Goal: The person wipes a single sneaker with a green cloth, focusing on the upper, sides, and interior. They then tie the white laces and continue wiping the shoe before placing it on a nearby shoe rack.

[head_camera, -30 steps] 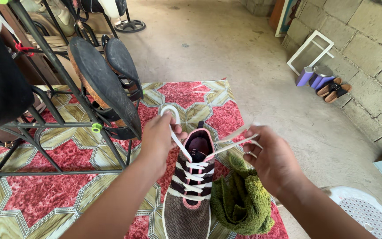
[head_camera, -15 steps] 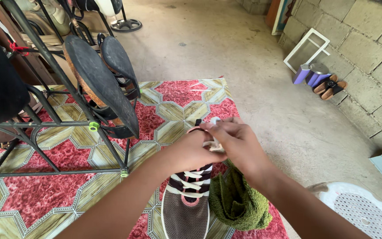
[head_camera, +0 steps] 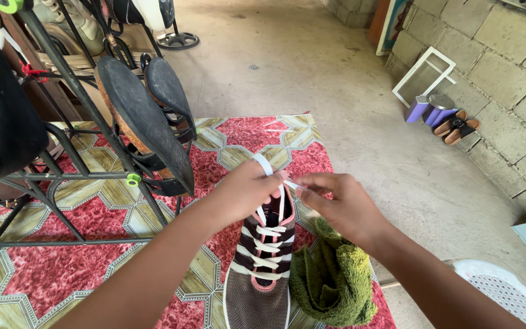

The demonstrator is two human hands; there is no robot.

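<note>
A brown sneaker [head_camera: 257,286] with white laces [head_camera: 262,248] lies on a red patterned mat [head_camera: 92,268], toe toward me. My left hand [head_camera: 245,192] pinches a loop of white lace above the shoe's opening. My right hand [head_camera: 339,204] grips the other lace end, its fingertips touching the left hand's. Both hands meet just above the shoe's tongue. A crumpled green towel [head_camera: 336,283] lies against the sneaker's right side, under my right wrist.
A black metal shoe rack [head_camera: 62,176] stands at left, holding dark sandals [head_camera: 147,116] with soles up. Bare concrete floor stretches beyond the mat. Brown sandals [head_camera: 456,128], purple containers [head_camera: 427,109] and a white frame lean by the block wall. A white plastic basket [head_camera: 506,295] sits bottom right.
One second ago my hands were apart, pulling the lace ends outward. They have come together over the shoe's opening and now hold a loop between them.
</note>
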